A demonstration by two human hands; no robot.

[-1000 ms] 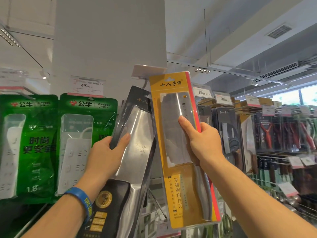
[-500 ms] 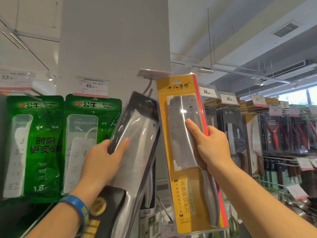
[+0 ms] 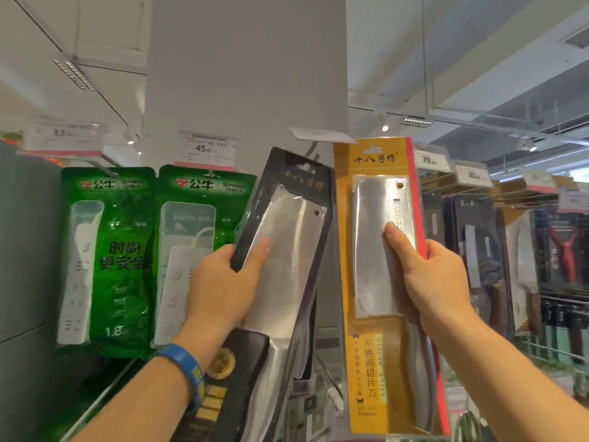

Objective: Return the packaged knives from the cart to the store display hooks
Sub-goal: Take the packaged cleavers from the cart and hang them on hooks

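My left hand [image 3: 223,285] grips a cleaver in a black pack [image 3: 287,250], thumb across the clear blister, pack tilted to the right. Its hang hole sits just below a display hook [image 3: 310,149] under a blank price tag. My right hand [image 3: 430,279] holds a cleaver in a yellow pack [image 3: 376,282] upright beside it, thumb pressed on the blade window. The two packs almost touch at their top corners. The cart is out of view.
Green power-strip packs [image 3: 121,256] hang at the left under price tags [image 3: 207,149]. A white pillar [image 3: 248,74] rises behind. To the right, rows of hooks carry more packaged knives [image 3: 478,250] and red peelers [image 3: 564,250].
The black pack has risen and tilted more upright toward the hook. The yellow pack has shifted slightly right. Both hands keep their grip.
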